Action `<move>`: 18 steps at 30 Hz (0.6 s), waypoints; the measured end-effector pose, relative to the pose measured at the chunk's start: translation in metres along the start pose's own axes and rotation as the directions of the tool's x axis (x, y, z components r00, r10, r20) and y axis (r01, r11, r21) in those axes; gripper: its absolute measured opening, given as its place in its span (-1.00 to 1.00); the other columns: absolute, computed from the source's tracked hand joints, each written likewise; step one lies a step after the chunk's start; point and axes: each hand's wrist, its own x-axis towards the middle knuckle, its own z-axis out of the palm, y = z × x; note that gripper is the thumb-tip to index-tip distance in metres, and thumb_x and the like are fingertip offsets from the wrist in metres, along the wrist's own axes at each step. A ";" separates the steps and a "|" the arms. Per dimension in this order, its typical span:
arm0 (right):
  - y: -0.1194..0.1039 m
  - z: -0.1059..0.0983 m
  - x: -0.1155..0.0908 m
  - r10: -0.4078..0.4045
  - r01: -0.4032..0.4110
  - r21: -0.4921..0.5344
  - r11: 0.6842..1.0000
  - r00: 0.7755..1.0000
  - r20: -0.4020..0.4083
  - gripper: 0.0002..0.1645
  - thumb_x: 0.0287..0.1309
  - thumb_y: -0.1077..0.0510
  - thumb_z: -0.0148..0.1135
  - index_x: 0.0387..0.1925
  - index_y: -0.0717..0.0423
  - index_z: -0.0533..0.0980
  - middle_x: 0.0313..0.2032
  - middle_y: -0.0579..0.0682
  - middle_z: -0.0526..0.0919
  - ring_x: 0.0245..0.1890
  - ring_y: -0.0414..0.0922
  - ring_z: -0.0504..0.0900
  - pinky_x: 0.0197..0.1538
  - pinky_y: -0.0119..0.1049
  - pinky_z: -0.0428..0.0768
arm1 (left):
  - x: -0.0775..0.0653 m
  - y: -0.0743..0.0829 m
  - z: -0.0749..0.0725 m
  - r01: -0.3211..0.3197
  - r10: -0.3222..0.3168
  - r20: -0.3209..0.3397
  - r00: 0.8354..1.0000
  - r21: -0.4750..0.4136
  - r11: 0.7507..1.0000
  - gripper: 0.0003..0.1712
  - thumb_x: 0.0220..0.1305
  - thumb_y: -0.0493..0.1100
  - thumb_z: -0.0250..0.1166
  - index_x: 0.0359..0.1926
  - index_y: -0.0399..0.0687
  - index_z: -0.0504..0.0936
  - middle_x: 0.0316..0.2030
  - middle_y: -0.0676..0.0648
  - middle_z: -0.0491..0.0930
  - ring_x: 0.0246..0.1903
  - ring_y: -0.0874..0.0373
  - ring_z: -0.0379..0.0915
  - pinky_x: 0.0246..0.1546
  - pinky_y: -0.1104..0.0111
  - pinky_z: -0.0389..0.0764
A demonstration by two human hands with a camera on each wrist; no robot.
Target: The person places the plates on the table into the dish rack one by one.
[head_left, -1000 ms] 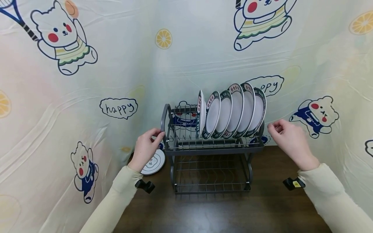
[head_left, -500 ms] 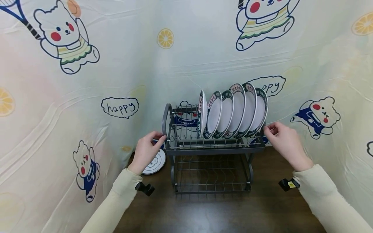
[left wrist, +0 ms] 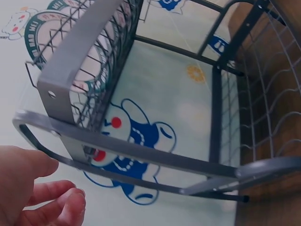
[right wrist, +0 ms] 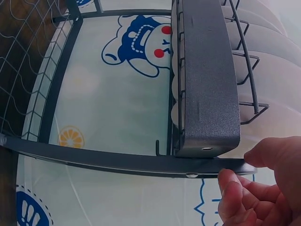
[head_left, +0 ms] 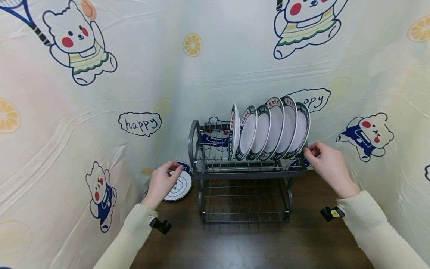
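Observation:
A two-tier dark grey dish rack stands on the table. Several white plates with green patterned rims stand on edge in its upper tier, mostly towards the right. My right hand is at the rack's right end; in the right wrist view, its thumb and fingertips pinch the end of the side frame. Off the rack's left end, my left hand holds nothing, its fingers loosely bent. The left wrist view has its thumb close to the side frame, apparently apart from it.
A white plate with a dark rim line lies flat left of the rack, partly behind my left hand. The brown table runs in front of the rack. A printed cloth hangs behind and at both sides.
My right hand has moved left onto the rack's right end. My left hand has come off the left side frame, moving left and down. The plates stay in place.

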 end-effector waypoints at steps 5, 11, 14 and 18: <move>0.000 0.000 0.000 -0.002 0.002 0.003 1.000 1.000 -0.003 -0.60 0.47 0.00 0.13 -0.16 0.32 0.60 -0.39 0.15 0.69 -0.48 -0.02 0.54 -0.46 -0.26 0.45 | -0.006 -0.011 0.001 0.039 -0.039 0.014 0.999 0.016 0.999 -0.75 0.52 -0.03 0.25 -0.05 -0.09 0.70 -0.19 -0.12 0.72 -0.47 0.13 0.53 -0.44 0.30 0.56; -0.001 0.000 0.000 0.003 -0.003 0.002 1.000 1.000 -0.003 -0.59 0.47 0.00 0.14 -0.16 0.32 0.61 -0.40 0.14 0.69 -0.50 -0.04 0.54 -0.47 -0.27 0.44 | -0.009 -0.020 0.001 0.081 -0.082 0.011 0.997 0.039 0.996 -0.75 0.51 -0.04 0.25 -0.05 -0.10 0.70 -0.19 -0.14 0.71 -0.45 0.10 0.52 -0.40 0.27 0.55; -0.001 0.000 0.000 0.003 -0.003 0.004 1.000 1.000 -0.006 -0.60 0.47 0.01 0.14 -0.16 0.32 0.61 -0.41 0.13 0.69 -0.50 -0.05 0.53 -0.48 -0.27 0.44 | -0.011 -0.024 0.002 0.097 -0.098 0.016 0.995 0.042 0.994 -0.74 0.52 -0.01 0.24 -0.05 -0.09 0.70 -0.19 -0.13 0.71 -0.48 0.14 0.57 -0.41 0.27 0.57; 0.000 0.001 0.001 0.000 0.000 0.007 1.000 1.000 -0.010 -0.61 0.46 0.01 0.15 -0.17 0.31 0.62 -0.42 0.11 0.68 -0.50 -0.06 0.53 -0.49 -0.27 0.43 | -0.012 -0.030 0.003 0.120 -0.121 0.024 0.992 0.039 0.992 -0.74 0.53 0.01 0.23 -0.05 -0.07 0.69 -0.20 -0.11 0.71 -0.55 0.19 0.60 -0.45 0.26 0.58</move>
